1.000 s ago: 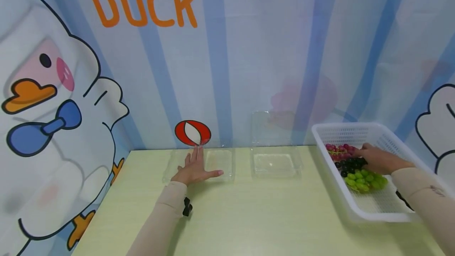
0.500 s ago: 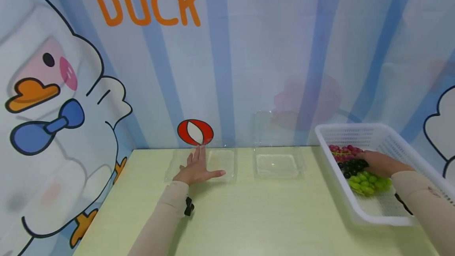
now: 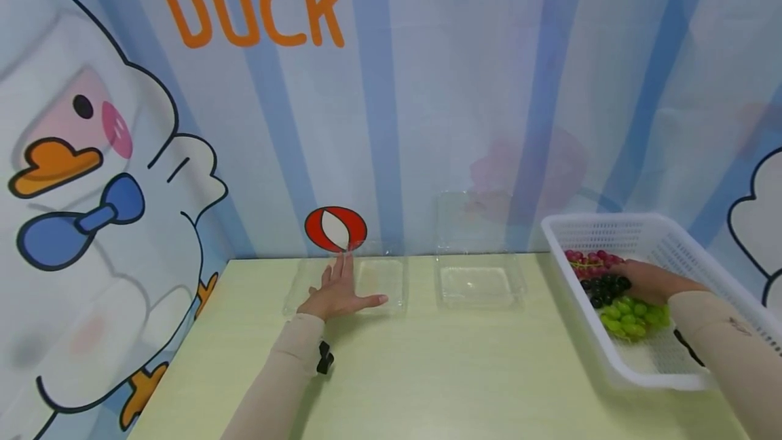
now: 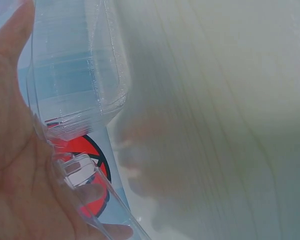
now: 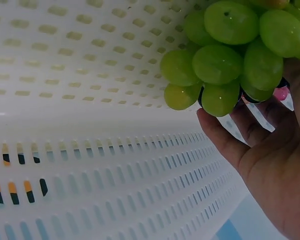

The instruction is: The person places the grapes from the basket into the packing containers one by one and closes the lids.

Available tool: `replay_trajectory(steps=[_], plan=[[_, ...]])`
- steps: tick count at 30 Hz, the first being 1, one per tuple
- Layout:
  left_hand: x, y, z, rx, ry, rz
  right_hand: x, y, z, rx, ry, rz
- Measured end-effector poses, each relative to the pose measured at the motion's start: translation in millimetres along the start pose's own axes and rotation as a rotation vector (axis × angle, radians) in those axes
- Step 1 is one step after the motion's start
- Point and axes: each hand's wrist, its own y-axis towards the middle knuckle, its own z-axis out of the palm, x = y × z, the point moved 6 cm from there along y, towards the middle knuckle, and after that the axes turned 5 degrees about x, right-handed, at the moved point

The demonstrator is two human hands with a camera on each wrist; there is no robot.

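Observation:
My left hand lies with fingers spread over a clear plastic clamshell box. In the left wrist view, its palm and thumb are beside that clear box. My right hand reaches into a white basket, beside black grapes. Its fingertips are near red grapes, and green grapes lie on the near side. In the right wrist view, fingers bend up beside the green grapes, which partly hide them. Whether they pinch any bunch cannot be told.
A second clear clamshell box stands with its lid up against the printed curtain. The pale table ends at that curtain. The basket's raised walls surround the right hand.
The view has shifted slightly. The left hand stays in place on the box. My right hand has stayed almost still among the grapes, with slightly more of the black bunch showing now.

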Motion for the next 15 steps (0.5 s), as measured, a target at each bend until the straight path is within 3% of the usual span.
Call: replay_trajectory(steps=[15], plan=[[0.7, -1.3, 2.8, -0.01, -0.015, 0.005, -12, 3, 10.2, 0.153, 0.034, 0.126]])
